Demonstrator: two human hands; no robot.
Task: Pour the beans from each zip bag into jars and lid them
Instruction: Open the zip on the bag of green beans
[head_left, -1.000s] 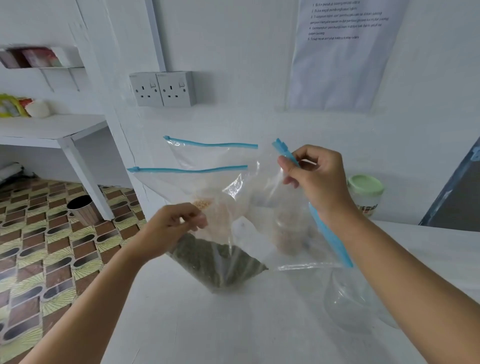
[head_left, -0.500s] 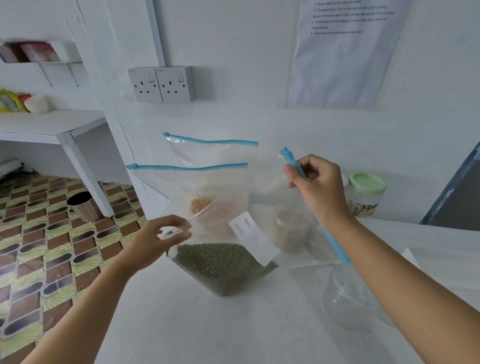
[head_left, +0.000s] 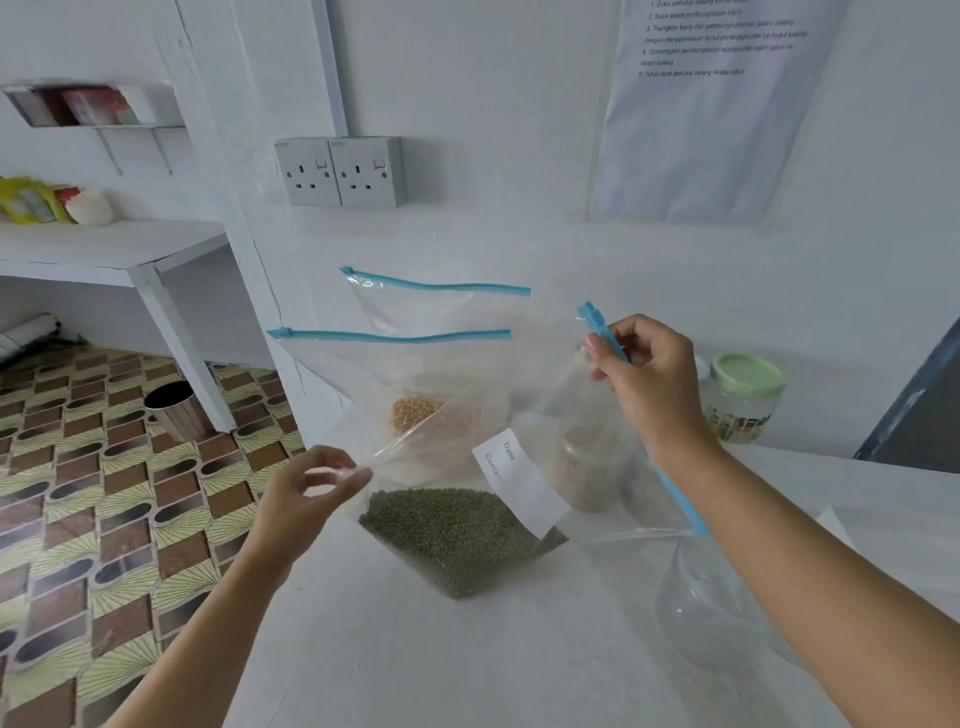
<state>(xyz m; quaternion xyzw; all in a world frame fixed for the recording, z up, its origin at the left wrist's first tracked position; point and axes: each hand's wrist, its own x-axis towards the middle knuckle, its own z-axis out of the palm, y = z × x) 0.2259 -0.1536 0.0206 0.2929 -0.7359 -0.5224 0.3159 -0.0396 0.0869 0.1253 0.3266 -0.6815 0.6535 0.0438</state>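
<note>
Head view | right hand (head_left: 649, 379) fingers clamped on zip bag (head_left: 457, 535) seal, left hand (head_left: 306, 499) pinching its edge, mid-desk (head_left: 415, 665) | beans unpoured; empty jar (head_left: 711, 608) toward right edge; two rear bags (head_left: 395, 364) await.

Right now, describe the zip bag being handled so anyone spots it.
On the white counter below the wall sockets, find the nearest zip bag, pinched by left hand and right hand. Only it has dark green beans and a white label.
</note>
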